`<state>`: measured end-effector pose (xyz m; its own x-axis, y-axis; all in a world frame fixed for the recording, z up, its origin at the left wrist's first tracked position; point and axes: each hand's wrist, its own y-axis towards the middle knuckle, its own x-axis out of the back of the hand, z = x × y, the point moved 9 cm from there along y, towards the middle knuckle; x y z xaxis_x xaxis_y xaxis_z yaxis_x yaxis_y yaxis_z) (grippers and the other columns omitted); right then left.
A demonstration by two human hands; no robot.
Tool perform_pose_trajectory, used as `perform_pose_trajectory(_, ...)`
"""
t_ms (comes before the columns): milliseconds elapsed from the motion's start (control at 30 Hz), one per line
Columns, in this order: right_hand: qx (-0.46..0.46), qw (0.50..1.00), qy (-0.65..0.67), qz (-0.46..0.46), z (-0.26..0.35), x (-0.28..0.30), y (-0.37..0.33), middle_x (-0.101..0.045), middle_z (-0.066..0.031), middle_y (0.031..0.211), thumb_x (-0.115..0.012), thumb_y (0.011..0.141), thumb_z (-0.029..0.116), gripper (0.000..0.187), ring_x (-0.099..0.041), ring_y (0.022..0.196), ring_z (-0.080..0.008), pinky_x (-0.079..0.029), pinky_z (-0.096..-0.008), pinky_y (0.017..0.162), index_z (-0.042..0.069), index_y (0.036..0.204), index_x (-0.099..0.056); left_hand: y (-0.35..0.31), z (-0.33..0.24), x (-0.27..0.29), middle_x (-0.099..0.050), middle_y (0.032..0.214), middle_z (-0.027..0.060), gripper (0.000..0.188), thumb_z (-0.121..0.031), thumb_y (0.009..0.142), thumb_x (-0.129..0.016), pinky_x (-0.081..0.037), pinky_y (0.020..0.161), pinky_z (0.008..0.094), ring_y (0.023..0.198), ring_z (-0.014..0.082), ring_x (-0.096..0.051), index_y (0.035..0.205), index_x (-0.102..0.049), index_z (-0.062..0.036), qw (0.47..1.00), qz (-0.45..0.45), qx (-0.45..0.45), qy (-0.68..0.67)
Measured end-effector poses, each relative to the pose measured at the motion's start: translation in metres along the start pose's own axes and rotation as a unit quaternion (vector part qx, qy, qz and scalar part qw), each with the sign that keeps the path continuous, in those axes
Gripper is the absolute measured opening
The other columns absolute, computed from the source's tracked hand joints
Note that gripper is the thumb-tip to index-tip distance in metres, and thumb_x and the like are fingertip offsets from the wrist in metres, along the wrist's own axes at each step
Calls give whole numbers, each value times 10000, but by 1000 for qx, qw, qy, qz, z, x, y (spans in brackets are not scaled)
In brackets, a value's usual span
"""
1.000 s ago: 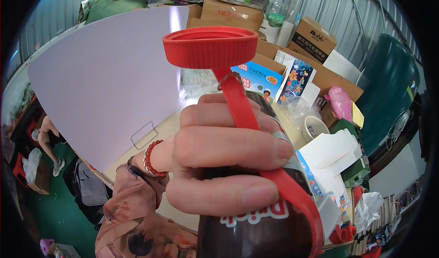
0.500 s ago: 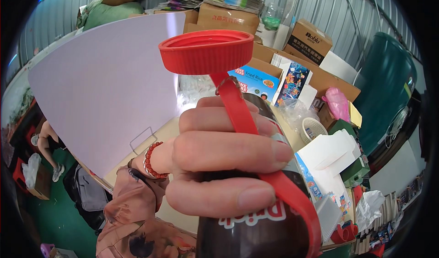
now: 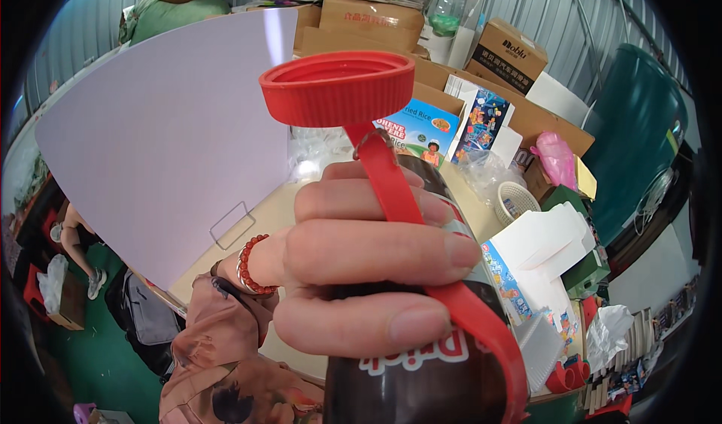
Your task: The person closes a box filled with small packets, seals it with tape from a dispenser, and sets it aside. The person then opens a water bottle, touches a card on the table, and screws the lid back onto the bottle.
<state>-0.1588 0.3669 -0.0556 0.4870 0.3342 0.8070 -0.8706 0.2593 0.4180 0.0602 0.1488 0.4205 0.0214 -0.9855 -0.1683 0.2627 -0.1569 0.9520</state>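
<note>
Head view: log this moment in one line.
left hand: wrapped around dark brown rounded bottle; flat red strap: threaded through its grip; round red ribbed cap: above it in picture; right hand: not in view

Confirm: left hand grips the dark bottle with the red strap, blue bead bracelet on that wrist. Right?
Not quite: the bead bracelet is red, not blue, as the head view shows. The rest stands: left hand grips the dark bottle with the red strap, bracelet on that wrist.

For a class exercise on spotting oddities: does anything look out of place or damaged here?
Yes: the lettering on the dark bottle in the left hand reads upside down from this view, so it seems inverted. No spill or damage stands out.
</note>
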Motion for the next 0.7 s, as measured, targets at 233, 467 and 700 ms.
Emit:
perform_pose_trajectory(233,-7,1000,-12,0,-4,-5,5,-448,-122,1335,-531,880,221,356,-332,1315,-297,-188,-557,1090,87,1210,-516,-19,7,8,-614,975,143,341,-126,773,-713,-493,666,288,753,204,-573,1030,-493,-91,999,-28,23,-3)
perform_pose_trajectory(467,-7,1000,-11,12,-4,-8,4,-436,-116,1345,-520,891,226,361,-324,1321,-287,-189,-549,1094,89,1225,-512,-44,23,27,-642,948,169,334,-168,829,-664,-454,734,336,798,215,-588,1081,-489,-38,984,72,136,90)
perform_pose_trajectory(700,-4,1000,-21,-1,-3,-9,3,-459,-105,1317,-534,887,224,347,-342,1306,-277,-199,-546,1092,99,1210,-520,-69,34,51,-644,967,179,361,-155,831,-663,-467,764,352,822,234,-607,1113,-473,-34,952,165,202,163)
